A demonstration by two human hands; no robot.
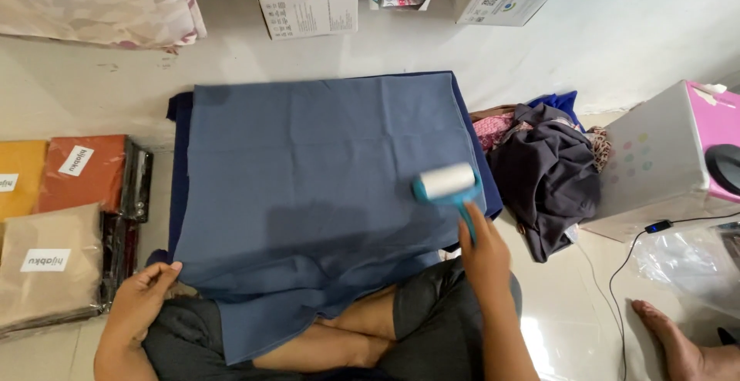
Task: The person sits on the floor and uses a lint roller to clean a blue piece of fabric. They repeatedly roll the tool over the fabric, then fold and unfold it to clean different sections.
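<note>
Rolling lint roller (447, 181) – right hand (484, 251) | left hand (139, 300) – blue cloth (324, 173) (edge pinched)

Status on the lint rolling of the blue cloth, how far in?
Done: the blue cloth lies spread flat over a darker pad, and packed cloths are stacked at the left. In hand: the right hand runs the lint roller at the cloth's right edge; the left hand pins the near left corner. Left: the crumpled cloth heap on the right lies untouched.

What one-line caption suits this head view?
Right hand rolls a lint roller over blue cloth; left hand holds its edge.
</note>
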